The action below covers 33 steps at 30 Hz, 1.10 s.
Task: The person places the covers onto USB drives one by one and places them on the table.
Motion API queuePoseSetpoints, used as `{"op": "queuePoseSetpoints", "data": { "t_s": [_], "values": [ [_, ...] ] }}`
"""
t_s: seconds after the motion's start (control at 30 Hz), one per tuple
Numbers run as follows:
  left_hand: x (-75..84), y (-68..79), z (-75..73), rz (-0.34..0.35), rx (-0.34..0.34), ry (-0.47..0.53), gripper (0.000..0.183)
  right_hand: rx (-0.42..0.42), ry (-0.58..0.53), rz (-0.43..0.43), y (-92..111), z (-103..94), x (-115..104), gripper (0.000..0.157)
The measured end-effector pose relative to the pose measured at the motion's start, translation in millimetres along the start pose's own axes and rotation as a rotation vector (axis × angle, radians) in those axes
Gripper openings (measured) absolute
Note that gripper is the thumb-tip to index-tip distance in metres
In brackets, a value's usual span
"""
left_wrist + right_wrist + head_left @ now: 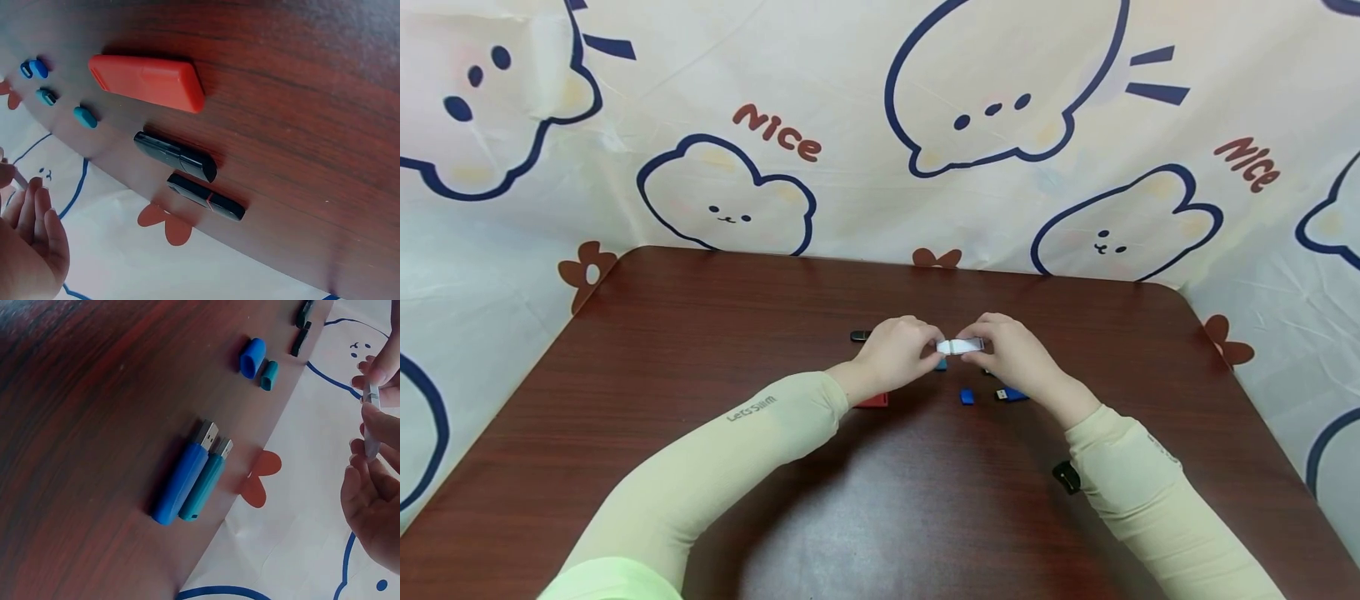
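Both hands hold a slim white USB stick in the air above the table, one at each end, with a seam between its two parts. The left hand pinches the left end between thumb and fingers. At the other end, the right hand grips with thumb and fingertips. Beneath them lie a blue USB stick and a teal one, side by side with bare metal plugs. A blue cap and a teal cap lie apart from them, nearer the left hand.
A red USB stick and two black sticks, one glossy and one with a red line, lie on the left, partly hidden by the left hand in the head view. A printed curtain stands behind the brown table.
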<state>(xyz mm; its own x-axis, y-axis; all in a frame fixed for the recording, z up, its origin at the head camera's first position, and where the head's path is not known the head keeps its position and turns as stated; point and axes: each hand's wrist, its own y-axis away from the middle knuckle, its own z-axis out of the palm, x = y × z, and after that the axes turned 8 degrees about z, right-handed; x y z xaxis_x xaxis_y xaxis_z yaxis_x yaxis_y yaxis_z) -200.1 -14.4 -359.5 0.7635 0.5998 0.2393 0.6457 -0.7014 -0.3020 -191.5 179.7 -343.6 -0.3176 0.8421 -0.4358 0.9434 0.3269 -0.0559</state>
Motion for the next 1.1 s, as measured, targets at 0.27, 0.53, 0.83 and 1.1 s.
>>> {"op": "queuePoseSetpoints", "data": {
  "t_s": [0.27,0.53,0.83,1.1],
  "values": [
    [0.9,1.6,-0.2,-0.028,0.005,0.131,0.016,-0.022,-0.046,-0.006,0.5,-2.4,-3.7,0.018],
    [1.5,3.4,-0.2,-0.047,-0.001,0.224,0.014,-0.01,-0.057,-0.036,0.9,-1.8,-5.7,0.017],
    [3.1,2.0,0.1,-0.024,0.025,0.222,0.012,0.004,-0.068,-0.054,0.7,-1.5,-3.3,0.016],
    [3.1,-0.2,1.6,-0.008,0.036,0.22,0.012,0.014,-0.061,-0.069,-1.2,-1.5,-0.7,0.016]
  ]
}}
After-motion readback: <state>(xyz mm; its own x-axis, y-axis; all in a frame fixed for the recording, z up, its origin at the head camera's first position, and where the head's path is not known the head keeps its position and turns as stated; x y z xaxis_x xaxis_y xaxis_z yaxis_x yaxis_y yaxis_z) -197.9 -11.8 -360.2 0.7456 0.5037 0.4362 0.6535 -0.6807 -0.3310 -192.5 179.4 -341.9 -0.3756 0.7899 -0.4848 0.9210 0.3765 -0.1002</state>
